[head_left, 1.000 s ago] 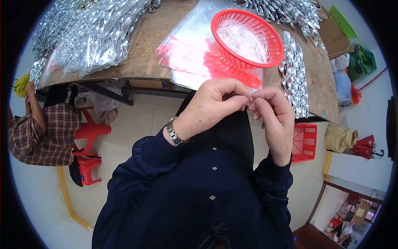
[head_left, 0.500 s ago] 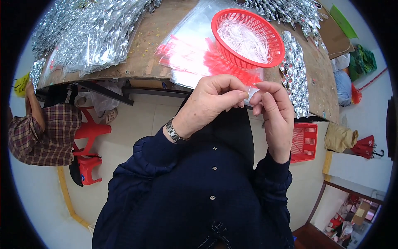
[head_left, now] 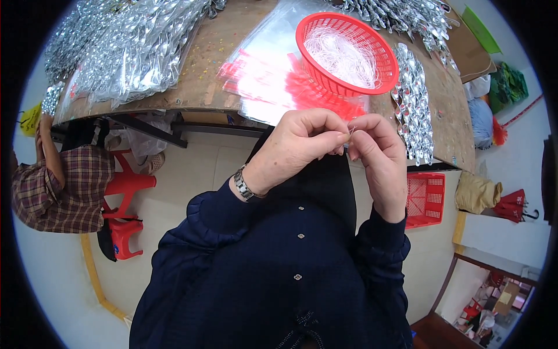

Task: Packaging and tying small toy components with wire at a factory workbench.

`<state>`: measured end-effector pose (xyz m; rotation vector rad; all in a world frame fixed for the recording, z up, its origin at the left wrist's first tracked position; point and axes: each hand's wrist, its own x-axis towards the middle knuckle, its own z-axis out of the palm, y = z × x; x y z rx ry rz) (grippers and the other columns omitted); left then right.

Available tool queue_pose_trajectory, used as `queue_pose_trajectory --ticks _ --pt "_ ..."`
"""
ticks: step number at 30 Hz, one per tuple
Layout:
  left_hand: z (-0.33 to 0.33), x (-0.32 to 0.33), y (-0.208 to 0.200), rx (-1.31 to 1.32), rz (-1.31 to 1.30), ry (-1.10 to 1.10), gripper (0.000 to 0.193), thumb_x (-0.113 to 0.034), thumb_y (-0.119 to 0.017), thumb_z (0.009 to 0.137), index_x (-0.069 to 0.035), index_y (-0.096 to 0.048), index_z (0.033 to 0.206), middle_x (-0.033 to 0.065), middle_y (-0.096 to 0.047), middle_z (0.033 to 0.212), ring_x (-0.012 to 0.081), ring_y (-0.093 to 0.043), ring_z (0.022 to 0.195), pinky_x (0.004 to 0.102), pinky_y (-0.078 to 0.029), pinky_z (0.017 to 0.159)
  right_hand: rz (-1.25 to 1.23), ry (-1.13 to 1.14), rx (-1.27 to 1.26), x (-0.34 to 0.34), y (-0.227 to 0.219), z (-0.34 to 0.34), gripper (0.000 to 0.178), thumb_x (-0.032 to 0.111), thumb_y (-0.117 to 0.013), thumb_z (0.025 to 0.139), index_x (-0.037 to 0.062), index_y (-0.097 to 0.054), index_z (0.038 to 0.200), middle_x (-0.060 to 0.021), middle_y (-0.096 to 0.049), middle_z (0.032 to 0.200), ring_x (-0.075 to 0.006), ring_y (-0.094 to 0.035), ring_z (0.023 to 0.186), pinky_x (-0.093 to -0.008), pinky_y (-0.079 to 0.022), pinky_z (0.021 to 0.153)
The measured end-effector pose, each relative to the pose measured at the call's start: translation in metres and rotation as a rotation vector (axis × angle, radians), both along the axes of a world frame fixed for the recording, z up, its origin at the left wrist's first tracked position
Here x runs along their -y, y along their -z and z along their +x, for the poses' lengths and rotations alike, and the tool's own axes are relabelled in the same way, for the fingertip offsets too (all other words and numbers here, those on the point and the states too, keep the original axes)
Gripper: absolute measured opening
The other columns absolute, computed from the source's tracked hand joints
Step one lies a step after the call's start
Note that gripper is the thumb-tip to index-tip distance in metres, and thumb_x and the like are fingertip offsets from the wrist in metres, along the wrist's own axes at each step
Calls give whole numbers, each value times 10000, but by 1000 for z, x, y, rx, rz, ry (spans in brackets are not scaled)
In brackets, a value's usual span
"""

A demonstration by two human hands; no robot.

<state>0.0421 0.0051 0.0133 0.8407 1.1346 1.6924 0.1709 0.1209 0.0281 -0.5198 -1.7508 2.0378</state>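
Note:
Just off the table's near edge, my left hand (head_left: 302, 139) pinches a fine pale thread (head_left: 352, 130) between thumb and forefinger. My right hand (head_left: 382, 160) meets it fingertip to fingertip, its thumb and forefinger closed at the same thread. Most of the thread is hidden by the fingers. Beyond my hands, a red plastic basket (head_left: 349, 88) holds a tangle of white thread (head_left: 343, 57). It rests on clear plastic bags (head_left: 263, 38) and on glossy red-and-clear plastic packaging (head_left: 261, 75). Silver twisted strips (head_left: 415, 107) lie right of the basket.
Large piles of silver twisted strips (head_left: 139, 49) cover the wooden table's (head_left: 218, 41) left side, and more (head_left: 407, 20) lie at the far right. A person in a plaid shirt (head_left: 67, 189) sits at left by red stools (head_left: 127, 183). A red crate (head_left: 425, 199) stands on the floor at right.
My right hand has moved slightly left to my left fingertips, and its thumb and forefinger have closed at the thread. The left hand has barely moved.

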Motion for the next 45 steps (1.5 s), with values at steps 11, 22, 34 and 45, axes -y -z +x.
queue_pose_trajectory --ticks 11,22,34,45 --pt "1 0 0 -48 -31 -23 97 -104 -598 883 -27 -639 924 -4 -623 773 33 -525 677 171 -410 608 97 93 -8 0 2 1 38 36 -569 879 11 -590 897 -4 -565 816 -56 -471 665 -182 -376 622" --pt "4 -1 4 -240 -2 -103 108 -57 -591 850 24 -639 903 13 -628 781 65 -565 733 222 -456 662 152 137 -6 2 0 2 45 33 -576 874 5 -599 900 0 -569 806 -57 -480 679 -186 -382 626" --pt "4 0 3 -426 -16 -118 78 -25 -587 852 16 -631 903 8 -608 806 59 -547 747 206 -438 668 182 143 13 2 -1 3 47 50 -576 879 11 -597 895 7 -563 801 -53 -474 678 -184 -376 622" --pt "8 -2 2 -397 6 -171 113 -55 -589 836 35 -630 892 74 -631 783 115 -583 728 257 -462 669 214 114 -17 5 -3 3 49 52 -561 890 14 -588 905 11 -557 813 -48 -470 679 -182 -373 623"
